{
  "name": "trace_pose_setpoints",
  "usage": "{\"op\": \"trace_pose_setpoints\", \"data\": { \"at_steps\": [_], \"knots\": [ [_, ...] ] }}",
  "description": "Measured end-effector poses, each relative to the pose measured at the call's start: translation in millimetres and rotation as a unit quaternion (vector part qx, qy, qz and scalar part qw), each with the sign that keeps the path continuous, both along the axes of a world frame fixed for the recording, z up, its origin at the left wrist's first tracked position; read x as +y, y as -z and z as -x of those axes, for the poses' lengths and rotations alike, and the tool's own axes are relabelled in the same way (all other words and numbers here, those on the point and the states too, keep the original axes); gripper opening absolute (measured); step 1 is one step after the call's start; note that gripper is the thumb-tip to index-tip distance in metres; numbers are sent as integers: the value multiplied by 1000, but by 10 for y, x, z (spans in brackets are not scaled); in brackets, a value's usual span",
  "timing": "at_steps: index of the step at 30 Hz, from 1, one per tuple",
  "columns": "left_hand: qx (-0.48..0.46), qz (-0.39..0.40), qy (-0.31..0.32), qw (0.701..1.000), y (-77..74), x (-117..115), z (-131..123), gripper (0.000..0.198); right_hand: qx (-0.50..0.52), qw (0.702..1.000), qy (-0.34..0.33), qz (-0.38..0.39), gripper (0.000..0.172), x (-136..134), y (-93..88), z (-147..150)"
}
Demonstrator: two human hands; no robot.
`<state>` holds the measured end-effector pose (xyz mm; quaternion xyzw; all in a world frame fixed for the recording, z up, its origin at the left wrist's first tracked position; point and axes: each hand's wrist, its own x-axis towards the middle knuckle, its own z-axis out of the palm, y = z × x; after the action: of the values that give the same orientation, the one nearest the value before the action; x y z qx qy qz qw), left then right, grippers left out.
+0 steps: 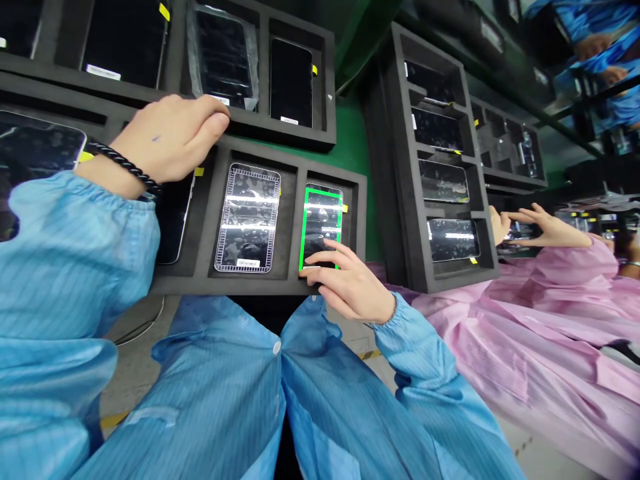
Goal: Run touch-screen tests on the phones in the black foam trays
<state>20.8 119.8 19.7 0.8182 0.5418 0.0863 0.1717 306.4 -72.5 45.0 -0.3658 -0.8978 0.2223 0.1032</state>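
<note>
My right hand [350, 282] lies with fingers stretched and apart over the lower end of a phone [316, 230]. A bright green frame lights this phone's screen edge, and it sits in the rightmost compartment of the near foam tray [287, 280]. One compartment to the left is another phone [249, 217], showing a white grid border. My left hand [173, 133] is at the front rim of the far foam tray [300, 138], palm down with its fingers curled together. Whatever lies under those fingers is hidden. A dark phone [176, 223] is partly covered by my left forearm.
The far tray holds a film-wrapped device [225, 60] and a black phone [291, 80]. To the right, another foam tray [400, 133] holds several phones. Beyond it are a co-worker's hands [555, 229] and pink sleeve [575, 267]. A person in blue [605, 40] is at upper right.
</note>
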Motion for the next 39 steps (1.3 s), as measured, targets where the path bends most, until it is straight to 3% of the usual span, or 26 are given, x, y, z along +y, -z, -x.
{"op": "trace_pose_setpoints", "data": {
  "at_steps": [8, 15, 19, 23, 28, 34, 39],
  "knots": [
    [-1, -1, 6, 1000, 22, 14, 14, 60, 2, 999, -31, -28, 24, -71, -8, -17],
    [0, 4, 11, 1000, 54, 27, 26, 62, -33, 996, 77, -33, 33, 216, 82, -12],
    [1, 6, 14, 1000, 54, 32, 33, 64, -25, 995, 93, -39, 35, 331, 97, -7],
    [1, 20, 11, 1000, 45, 27, 26, 68, 36, 987, 134, -79, 30, 311, -54, -92],
    [11, 35, -2, 999, 20, 22, 8, 63, 122, 949, 226, -180, 28, 436, -291, -28],
    [14, 21, 19, 1000, -7, 36, -15, 60, 45, 986, 133, -95, 29, 915, -212, 430],
    [0, 14, 18, 1000, 5, 39, -35, 57, 15, 991, 92, -93, 33, 1201, -76, 626]
  ]
}}
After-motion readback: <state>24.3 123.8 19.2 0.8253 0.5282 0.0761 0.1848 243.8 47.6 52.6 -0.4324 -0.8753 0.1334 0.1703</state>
